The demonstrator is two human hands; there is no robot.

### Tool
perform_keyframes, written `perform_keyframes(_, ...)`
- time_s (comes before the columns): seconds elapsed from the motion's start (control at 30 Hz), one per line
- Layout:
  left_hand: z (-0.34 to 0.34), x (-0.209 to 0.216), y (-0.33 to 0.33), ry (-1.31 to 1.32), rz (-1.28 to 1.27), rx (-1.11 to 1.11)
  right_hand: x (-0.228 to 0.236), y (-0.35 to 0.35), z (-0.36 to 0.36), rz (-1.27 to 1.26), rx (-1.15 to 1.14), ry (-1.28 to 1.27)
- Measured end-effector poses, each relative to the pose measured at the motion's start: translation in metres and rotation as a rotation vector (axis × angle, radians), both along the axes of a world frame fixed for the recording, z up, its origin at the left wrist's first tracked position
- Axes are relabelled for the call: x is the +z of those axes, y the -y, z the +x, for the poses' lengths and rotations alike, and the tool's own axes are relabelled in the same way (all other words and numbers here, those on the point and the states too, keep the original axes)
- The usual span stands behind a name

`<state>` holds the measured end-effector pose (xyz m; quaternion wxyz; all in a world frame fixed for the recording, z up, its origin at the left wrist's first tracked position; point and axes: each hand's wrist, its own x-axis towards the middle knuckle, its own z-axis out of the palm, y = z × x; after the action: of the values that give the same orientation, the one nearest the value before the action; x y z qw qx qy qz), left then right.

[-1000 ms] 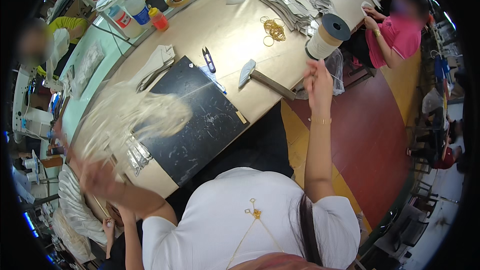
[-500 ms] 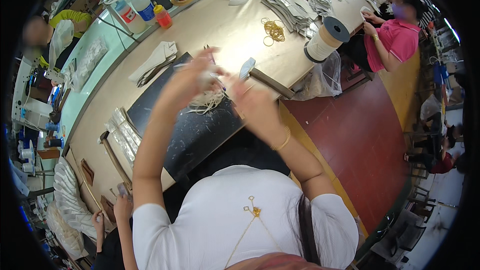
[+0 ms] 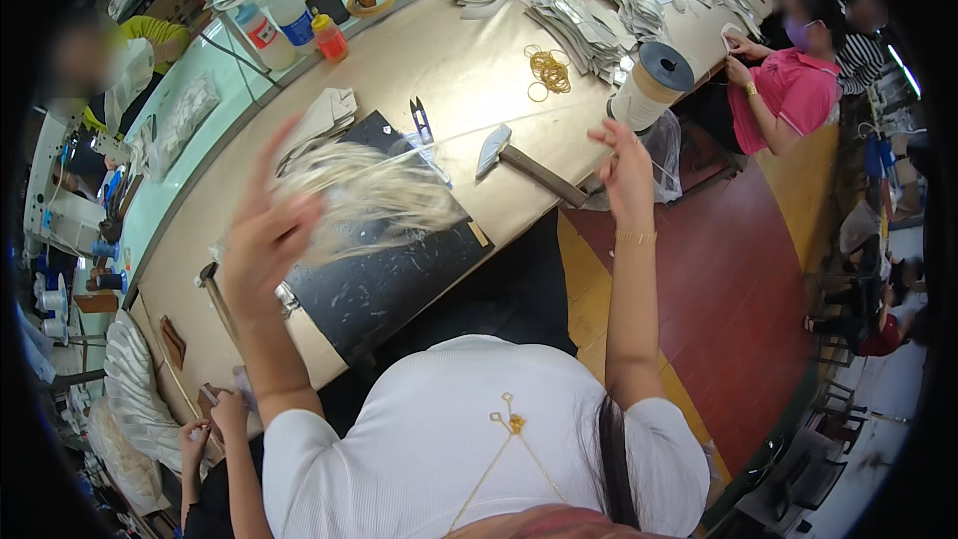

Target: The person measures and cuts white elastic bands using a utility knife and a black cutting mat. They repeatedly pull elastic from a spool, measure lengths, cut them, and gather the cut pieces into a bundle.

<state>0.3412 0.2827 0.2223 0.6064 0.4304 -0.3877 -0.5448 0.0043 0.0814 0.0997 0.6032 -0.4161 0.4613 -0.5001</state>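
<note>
Head cam: gold-topped table (image 3: 429,70) w/ black board (image 3: 364,294) on it.
My L hand (image 3: 267,240): blurred, fingers apart, at L end of pale strands (image 3: 379,200); can't tell if gripping.
Strands: loose bunch, blurred, over board.
Thread (image 3: 519,125): runs from strands twd spool (image 3: 639,100).
My R hand (image 3: 627,170): fingers part-curled, just below spool; can't tell if it's got thread.
Hammer (image 3: 539,172): on table, btwn strands & R hand.
Snips (image 3: 420,122): nr board, L of hammer.
</note>
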Motion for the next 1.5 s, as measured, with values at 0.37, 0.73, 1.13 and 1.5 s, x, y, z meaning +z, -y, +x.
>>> perform_keyframes(0.37,0.038,-0.011,-0.033,-0.087,-0.093,0.259,-0.058,0.063,-0.004,-0.011,-0.294,0.236)
perform_keyframes(0.73,-0.128,-0.065,0.188,-0.180,0.364,-0.640,0.031,-0.165,0.104,-0.973,0.725,-0.412)
perform_keyframes(1.13,0.082,-0.005,-0.085,-0.046,-0.344,0.307,-0.009,0.028,0.005,0.230,-0.064,0.428)
perform_keyframes(1.5,0.096,-0.010,-0.072,-0.007,-0.205,0.549,-0.003,0.022,0.047,-0.061,0.016,-0.210)
